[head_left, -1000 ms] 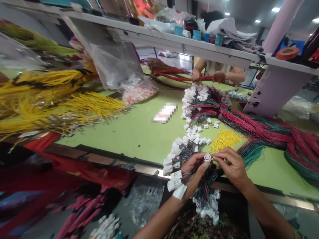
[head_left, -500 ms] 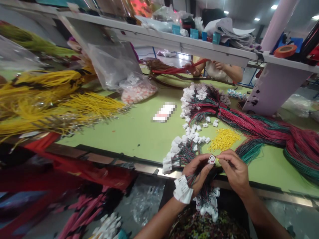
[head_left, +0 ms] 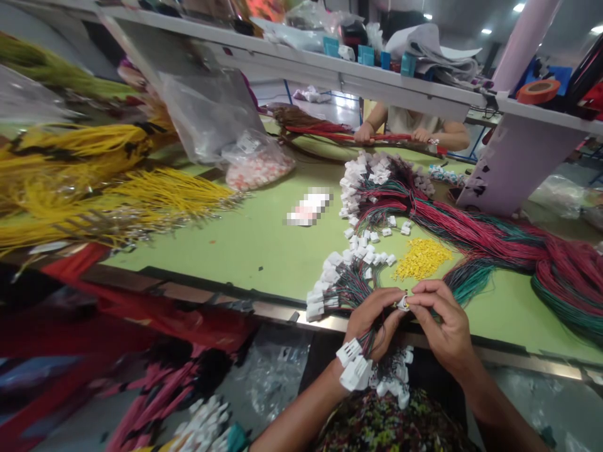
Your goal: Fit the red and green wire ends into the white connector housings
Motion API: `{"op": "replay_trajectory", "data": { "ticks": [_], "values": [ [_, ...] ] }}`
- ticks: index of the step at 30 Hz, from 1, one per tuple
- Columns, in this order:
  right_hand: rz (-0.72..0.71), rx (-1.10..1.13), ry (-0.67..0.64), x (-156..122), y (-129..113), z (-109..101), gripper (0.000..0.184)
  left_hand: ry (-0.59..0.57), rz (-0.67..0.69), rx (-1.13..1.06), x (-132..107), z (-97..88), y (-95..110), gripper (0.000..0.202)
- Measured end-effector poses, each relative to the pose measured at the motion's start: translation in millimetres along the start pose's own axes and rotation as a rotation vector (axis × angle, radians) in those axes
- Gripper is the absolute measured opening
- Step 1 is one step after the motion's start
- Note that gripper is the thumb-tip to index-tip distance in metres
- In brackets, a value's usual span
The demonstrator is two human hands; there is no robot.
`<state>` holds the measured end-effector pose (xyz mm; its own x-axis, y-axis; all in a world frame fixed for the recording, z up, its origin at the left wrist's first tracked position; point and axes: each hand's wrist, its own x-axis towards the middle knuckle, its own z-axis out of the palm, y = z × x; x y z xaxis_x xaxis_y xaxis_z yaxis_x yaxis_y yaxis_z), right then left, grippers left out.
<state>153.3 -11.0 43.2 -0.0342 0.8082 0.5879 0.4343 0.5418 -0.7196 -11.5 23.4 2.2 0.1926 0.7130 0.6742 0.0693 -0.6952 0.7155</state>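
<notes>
My left hand (head_left: 377, 317) pinches a white plug connector (head_left: 402, 304) between thumb and forefinger. Its thin wires run back through the closed palm, and several larger white connectors (head_left: 354, 365) on the same bundle hang over the wrist. The fingertips of my right hand (head_left: 443, 320) are pinched against the connector's right side, with a speck of a small yellow plastic piece showing there. Just beyond the hands lies a pile of loose yellow plastic pieces (head_left: 424, 258). More wires with white connectors (head_left: 325, 285) rest on the table edge left of my left hand.
A thick bundle of red, black and green wires (head_left: 480, 229) crosses the table's right side. Yellow cables (head_left: 174, 194) lie left, near a bag of orange-white parts (head_left: 259, 166). Behind, under the shelf (head_left: 292, 56), a co-worker's hands (head_left: 365, 133) hold a red-and-brown cable bundle (head_left: 325, 129).
My right hand has brought the small yellow piece against the white connector, which has turned in my left fingers. The co-worker's hands have come down onto the red cable bundle.
</notes>
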Motion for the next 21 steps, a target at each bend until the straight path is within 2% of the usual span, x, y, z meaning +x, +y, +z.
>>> {"op": "replay_trajectory", "data": {
  "ticks": [4,7,12,15,21],
  "values": [
    [0.000,0.014,-0.022,2,-2,-3,0.021,0.025,0.026,0.021,0,0.7,0,0.027],
    [0.058,0.073,-0.022,2,0,-3,0.019,0.035,0.047,0.038,0,0.9,-1,0.028],
    [0.335,0.322,0.001,1,6,1,0.008,0.028,0.070,0.046,1,0.3,0,0.029],
    [0.498,0.462,0.017,1,9,3,0.010,0.030,0.084,0.052,1,0.2,1,0.028],
    [0.628,0.571,0.075,1,10,10,0.021,0.040,0.096,0.152,2,0.6,0,0.025]
  ]
}}
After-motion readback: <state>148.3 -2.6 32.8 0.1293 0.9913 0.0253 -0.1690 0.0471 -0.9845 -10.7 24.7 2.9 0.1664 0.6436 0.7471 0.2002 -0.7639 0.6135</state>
